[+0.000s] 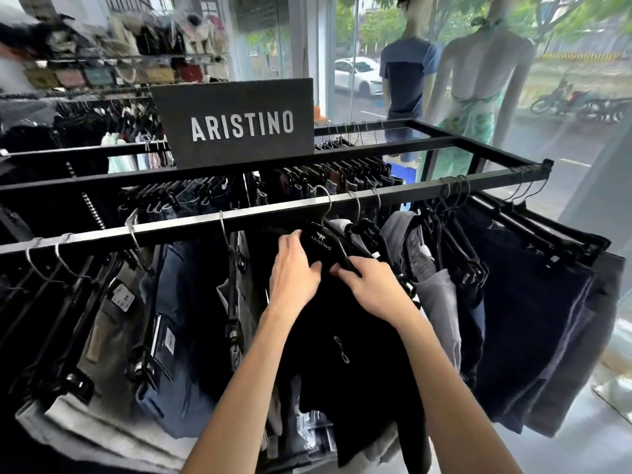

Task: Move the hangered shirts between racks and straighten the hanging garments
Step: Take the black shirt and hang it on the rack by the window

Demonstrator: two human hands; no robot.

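Clothing shop, near rail (pixel 205 223) | black shirt (pixel 345 323) hangs mid-rail on hanger (pixel 328 246) | left hand (pixel 294 271) grasps collar, right hand (pixel 367 280) pinches hanger shoulder | best: tug fabric evenly, keep hook seated.

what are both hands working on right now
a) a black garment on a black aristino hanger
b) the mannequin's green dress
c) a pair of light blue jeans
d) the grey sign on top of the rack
a: the left hand and right hand meet at the black hanger printed with ARISTINO, gripping the black garment that hangs from it on the front rail.
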